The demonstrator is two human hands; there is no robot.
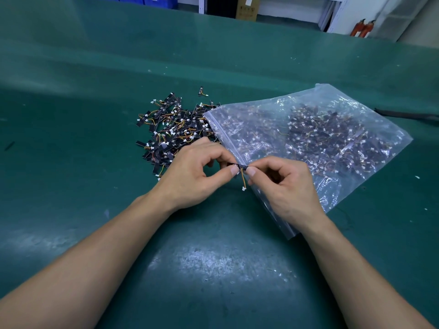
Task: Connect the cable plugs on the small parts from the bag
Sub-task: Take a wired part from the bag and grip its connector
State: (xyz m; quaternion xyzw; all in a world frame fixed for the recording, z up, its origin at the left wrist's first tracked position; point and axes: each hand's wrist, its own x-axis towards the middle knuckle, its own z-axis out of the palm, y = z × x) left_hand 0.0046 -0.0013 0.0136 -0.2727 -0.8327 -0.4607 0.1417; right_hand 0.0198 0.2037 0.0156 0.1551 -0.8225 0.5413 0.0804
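Note:
Between both hands sits one small black strip part (pixel 241 165), held level above the green table. My left hand (pixel 197 173) pinches its left end and my right hand (pixel 283 184) pinches its right end. A short orange and yellow cable hangs down from the part, ending in a loose white plug (pixel 244 188). A clear zip bag (pixel 316 141) holding several such parts lies to the right, partly under my right hand. A pile of the same parts (pixel 172 131) lies spilled at the bag's mouth, just beyond my left hand.
The green table mat (pixel 213 269) stretches in front of me and to the left. A dark flat strip (pixel 403 113) lies at the right edge. Blue crates (pixel 154 1), a cardboard box (pixel 247 7) and shelving stand beyond the table's far side.

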